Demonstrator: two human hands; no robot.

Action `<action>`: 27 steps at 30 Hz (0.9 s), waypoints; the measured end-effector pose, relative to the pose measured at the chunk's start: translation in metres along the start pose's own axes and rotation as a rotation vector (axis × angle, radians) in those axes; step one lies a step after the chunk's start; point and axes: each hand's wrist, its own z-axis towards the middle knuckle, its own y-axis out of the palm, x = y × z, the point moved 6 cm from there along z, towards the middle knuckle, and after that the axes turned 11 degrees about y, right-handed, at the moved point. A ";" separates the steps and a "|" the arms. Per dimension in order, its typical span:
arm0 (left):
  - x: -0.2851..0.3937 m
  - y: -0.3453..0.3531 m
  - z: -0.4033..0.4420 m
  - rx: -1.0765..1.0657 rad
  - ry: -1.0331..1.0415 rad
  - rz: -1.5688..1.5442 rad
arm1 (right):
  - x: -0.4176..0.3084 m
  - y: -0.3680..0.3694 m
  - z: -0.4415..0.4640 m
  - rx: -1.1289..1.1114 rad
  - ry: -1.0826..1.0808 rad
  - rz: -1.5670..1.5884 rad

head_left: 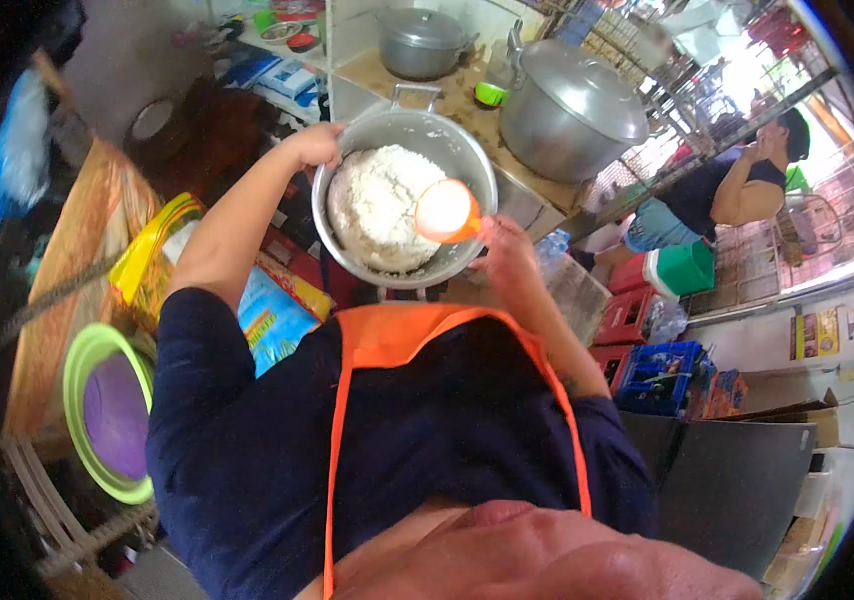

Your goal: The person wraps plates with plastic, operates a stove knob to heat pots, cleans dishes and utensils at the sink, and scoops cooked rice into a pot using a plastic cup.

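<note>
A large metal pot (pixel 482 165) holds a heap of white, grainy stuff (pixel 377 205). My left hand (pixel 319 146) is closed on the pot's rim at its upper left. Over the right part of the pot, my right hand (pixel 509 245) grips an orange cup (pixel 462 222) by its handle. The cup has white contents and is above the heap's right edge. Whether the cup touches the heap is unclear.
Two lidded metal pots, one small (pixel 421 45) and one big (pixel 572 110), stand on the counter (pixel 362 70). Yellow and blue bags (pixel 272 310) lie at left, near a green basin (pixel 74 400). A person (pixel 742 185) sits at right beyond a metal grille.
</note>
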 end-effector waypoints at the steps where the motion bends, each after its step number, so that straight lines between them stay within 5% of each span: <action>1: -0.008 -0.010 0.025 -0.012 -0.003 0.008 | -0.004 0.005 0.016 0.007 0.001 0.013; 3: -0.019 -0.029 0.082 -0.047 0.127 0.384 | -0.017 0.010 0.055 -0.057 0.070 0.185; 7: 0.014 -0.047 0.145 -0.133 -0.044 0.140 | -0.039 -0.011 0.123 -0.019 0.084 0.201; 21: -0.024 -0.066 0.372 -0.589 0.141 0.448 | -0.063 -0.011 0.244 -0.171 0.160 0.479; 27: 0.012 -0.092 0.364 -0.715 0.109 0.500 | -0.067 -0.001 0.263 -0.122 0.217 0.505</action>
